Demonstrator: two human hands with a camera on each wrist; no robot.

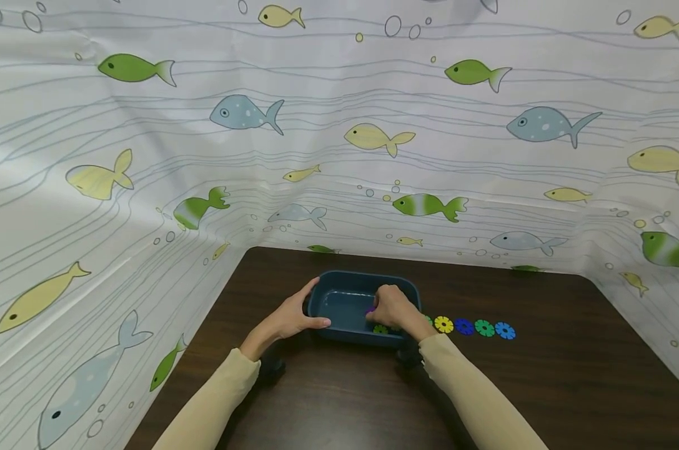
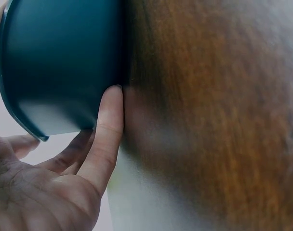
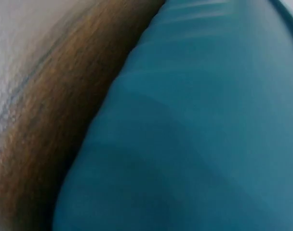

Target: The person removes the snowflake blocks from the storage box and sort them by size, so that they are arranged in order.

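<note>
A dark blue plastic bin (image 1: 347, 337) stands on the table. My left hand (image 1: 288, 317) holds its left end, the thumb at the front rim and the index finger up along the left side. In the left wrist view, fingers (image 2: 108, 120) of that hand rest against the bin's outer wall (image 2: 59, 62). Reaching inside the right half, my right hand (image 1: 394, 306) pinches a purple notched plastic disc (image 1: 370, 309), mostly covered by the fingers. Below the hand lies a green notched disc (image 1: 380, 329) in the bin. The right wrist view holds only the bin's wall (image 3: 194, 120) and table.
Right of the bin, a row of notched discs lies on the dark wood table (image 1: 541, 375): a yellow disc (image 1: 443, 324), a dark blue disc (image 1: 464, 326), a green disc (image 1: 484, 328) and a light blue disc (image 1: 505, 330). A fish-patterned sheet (image 1: 328, 144) encloses the back and sides.
</note>
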